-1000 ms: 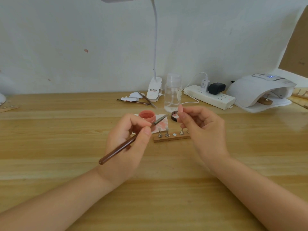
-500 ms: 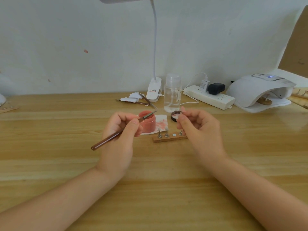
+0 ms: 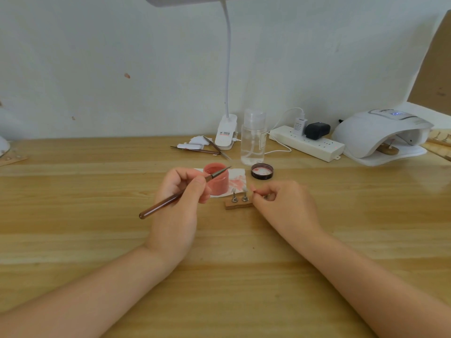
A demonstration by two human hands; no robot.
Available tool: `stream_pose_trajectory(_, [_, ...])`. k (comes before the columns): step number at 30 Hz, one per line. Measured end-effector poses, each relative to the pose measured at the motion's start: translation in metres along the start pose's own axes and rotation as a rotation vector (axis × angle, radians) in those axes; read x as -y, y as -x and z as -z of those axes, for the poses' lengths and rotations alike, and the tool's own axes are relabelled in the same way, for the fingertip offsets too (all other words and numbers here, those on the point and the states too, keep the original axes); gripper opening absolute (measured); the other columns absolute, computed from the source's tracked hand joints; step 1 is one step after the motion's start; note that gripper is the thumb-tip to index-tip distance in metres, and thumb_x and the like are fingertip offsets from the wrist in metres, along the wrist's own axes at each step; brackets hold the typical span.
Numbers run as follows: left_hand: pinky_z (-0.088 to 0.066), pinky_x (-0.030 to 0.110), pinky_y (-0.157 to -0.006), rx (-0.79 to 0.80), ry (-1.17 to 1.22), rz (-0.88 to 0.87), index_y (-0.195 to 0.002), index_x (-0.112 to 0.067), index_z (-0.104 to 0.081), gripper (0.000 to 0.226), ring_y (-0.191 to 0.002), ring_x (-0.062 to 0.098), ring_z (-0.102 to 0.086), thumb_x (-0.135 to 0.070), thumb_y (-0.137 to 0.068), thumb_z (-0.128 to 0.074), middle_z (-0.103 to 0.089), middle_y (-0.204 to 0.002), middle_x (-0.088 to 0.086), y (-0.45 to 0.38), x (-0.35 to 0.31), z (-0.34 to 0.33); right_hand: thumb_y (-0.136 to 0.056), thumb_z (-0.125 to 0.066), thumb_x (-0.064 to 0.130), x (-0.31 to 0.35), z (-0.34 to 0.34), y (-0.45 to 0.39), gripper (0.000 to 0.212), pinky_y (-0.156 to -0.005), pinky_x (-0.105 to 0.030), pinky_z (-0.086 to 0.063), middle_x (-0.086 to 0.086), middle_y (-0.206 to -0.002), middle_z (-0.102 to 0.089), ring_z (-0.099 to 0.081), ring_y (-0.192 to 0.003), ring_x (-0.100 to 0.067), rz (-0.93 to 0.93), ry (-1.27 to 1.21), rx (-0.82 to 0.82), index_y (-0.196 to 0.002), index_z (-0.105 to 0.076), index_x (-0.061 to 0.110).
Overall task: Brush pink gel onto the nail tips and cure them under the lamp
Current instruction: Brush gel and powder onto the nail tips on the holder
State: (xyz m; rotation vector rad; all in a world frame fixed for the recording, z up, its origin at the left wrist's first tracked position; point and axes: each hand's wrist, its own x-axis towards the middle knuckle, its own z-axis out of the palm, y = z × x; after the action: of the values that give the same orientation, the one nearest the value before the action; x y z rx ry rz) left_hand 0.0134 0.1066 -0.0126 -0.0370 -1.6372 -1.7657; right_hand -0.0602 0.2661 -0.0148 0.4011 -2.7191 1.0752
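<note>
The left hand (image 3: 181, 191) pinches a slim brown-handled gel brush (image 3: 175, 196) between thumb and curled fingers, pen-style. The brush's long axis runs from low on the left up toward the right, and its metal ferrule and bristle end lie across the rim of the small open jar of pink gel (image 3: 216, 178), which stands on a white paper wipe smeared with pink (image 3: 238, 179). The jar's black lid (image 3: 262, 171) lies upturned just to the right of it on the pale wooden tabletop (image 3: 244, 252).

The right hand (image 3: 280, 203) has its fingers curled in, pinching a small metal-based nail stand (image 3: 264, 196) at the right end of a short wooden holder strip (image 3: 238, 205). Whether that stand is seated on the strip or just above it I cannot tell. Two more little stands with clear nail tips (image 3: 233, 191) rise upright from the strip's left part, just in front of the jar.

So the tips sit to the right of the brush end and a little nearer the person, between the two hands; the left hand, with the brush, looks nearer to them. I would judge the brush is loading gel and next swings a short way right and down onto a tip.

The white domed curing lamp (image 3: 380, 132) stands well apart at the far right, closer to the right hand, with another wooden holder under it.
</note>
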Motion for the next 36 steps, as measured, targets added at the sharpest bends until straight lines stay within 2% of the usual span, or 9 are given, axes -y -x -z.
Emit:
stream_pose_trajectory(6, [-0.045, 0.018, -0.061, 0.008, -0.007, 0.005, -0.079, -0.011, -0.057, 0.007, -0.063, 0.01, -0.055, -0.018, -0.08, -0.053, -0.059, -0.062, -0.003, 0.001, -0.001, -0.001, -0.088, -0.057, 0.045, 0.0, 0.003, -0.002, 0.023, -0.056, -0.029, -0.047, 0.005, -0.063, -0.062, -0.059, -0.067, -0.016, 0.025, 0.159, 0.026, -0.084, -0.073, 0.029])
stream_pose_trajectory(8, [-0.045, 0.017, -0.061, 0.006, -0.007, 0.007, -0.079, -0.012, -0.056, 0.007, -0.062, 0.01, -0.055, -0.018, -0.08, -0.053, -0.059, -0.062, -0.003, 0.001, -0.001, 0.0, -0.09, -0.055, 0.047, 0.001, 0.003, -0.002, 0.028, -0.062, -0.03, -0.052, 0.006, -0.08, -0.07, -0.062, -0.076, -0.016, 0.05, 0.227, 0.021, -0.083, -0.073, 0.026])
stream_pose_trajectory(10, [-0.045, 0.018, -0.062, 0.009, -0.005, 0.01, -0.079, -0.012, -0.056, 0.008, -0.063, 0.01, -0.055, -0.018, -0.08, -0.053, -0.059, -0.062, -0.003, 0.001, -0.002, 0.0, -0.092, -0.05, 0.049, 0.002, 0.003, -0.002, 0.035, -0.065, -0.03, -0.053, 0.006, -0.093, -0.072, -0.064, -0.081, -0.017, 0.098, 0.33, 0.005, -0.082, -0.072, 0.024])
stream_pose_trajectory(14, [-0.045, 0.018, -0.062, 0.006, -0.009, 0.01, -0.079, -0.012, -0.057, 0.008, -0.063, 0.01, -0.055, -0.019, -0.08, -0.053, -0.059, -0.062, -0.004, 0.001, -0.003, 0.0, -0.091, -0.044, 0.052, 0.005, 0.0, 0.002, 0.037, -0.052, -0.023, -0.04, 0.006, -0.088, -0.069, -0.062, -0.084, -0.016, 0.206, 0.432, -0.032, -0.084, -0.07, 0.026])
stream_pose_trajectory(18, [-0.045, 0.017, -0.061, 0.005, -0.003, 0.006, -0.079, -0.011, -0.056, 0.005, -0.062, 0.009, -0.054, -0.014, -0.082, -0.054, -0.059, -0.061, -0.005, 0.001, -0.003, 0.0, -0.095, -0.039, 0.051, 0.008, -0.006, 0.005, 0.036, -0.067, -0.026, -0.044, 0.009, -0.1, -0.069, -0.048, -0.126, -0.017, 0.257, 0.451, 0.044, -0.098, -0.068, 0.028])
stream_pose_trajectory(23, [-0.045, 0.016, -0.061, 0.002, -0.025, 0.003, -0.079, -0.01, -0.055, 0.022, -0.061, 0.008, -0.054, 0.005, -0.094, -0.047, -0.059, -0.061, -0.005, 0.001, -0.002, 0.0, -0.097, -0.033, 0.051, 0.014, -0.006, 0.006, 0.04, -0.075, -0.028, -0.04, 0.006, -0.097, -0.067, -0.056, -0.108, -0.013, 0.324, 0.522, 0.017, -0.105, -0.067, 0.031])
stream_pose_trajectory(27, [-0.045, 0.017, -0.06, -0.006, -0.028, 0.008, -0.079, -0.01, -0.056, 0.023, -0.061, 0.009, -0.054, 0.005, -0.094, -0.048, -0.059, -0.061, -0.005, 0.0, -0.002, 0.0, -0.098, -0.032, 0.049, 0.008, -0.002, 0.004, 0.039, -0.087, -0.026, -0.042, 0.007, -0.106, -0.068, -0.052, -0.12, -0.015, 0.277, 0.502, 0.057, -0.102, -0.067, 0.031])
stream_pose_trajectory(33, [-0.046, 0.017, -0.061, -0.007, -0.029, 0.02, -0.078, -0.013, -0.057, 0.024, -0.061, 0.009, -0.054, 0.003, -0.094, -0.049, -0.06, -0.061, -0.005, 0.0, -0.003, 0.0, -0.097, -0.035, 0.051, 0.003, 0.004, -0.001, 0.039, -0.071, -0.024, -0.037, 0.008, -0.097, -0.068, -0.058, -0.109, -0.017, 0.205, 0.524, 0.035, -0.095, -0.068, 0.03])
stream_pose_trajectory(36, [-0.046, 0.017, -0.061, -0.004, -0.037, 0.02, -0.078, -0.013, -0.058, 0.023, -0.062, 0.009, -0.054, 0.003, -0.093, -0.05, -0.06, -0.062, -0.005, 0.001, -0.003, 0.0, -0.098, -0.034, 0.049, 0.003, 0.001, -0.002, 0.039, -0.082, -0.027, -0.043, 0.006, -0.091, -0.067, -0.059, -0.101, -0.018, 0.208, 0.509, 0.029, -0.091, -0.066, 0.028])
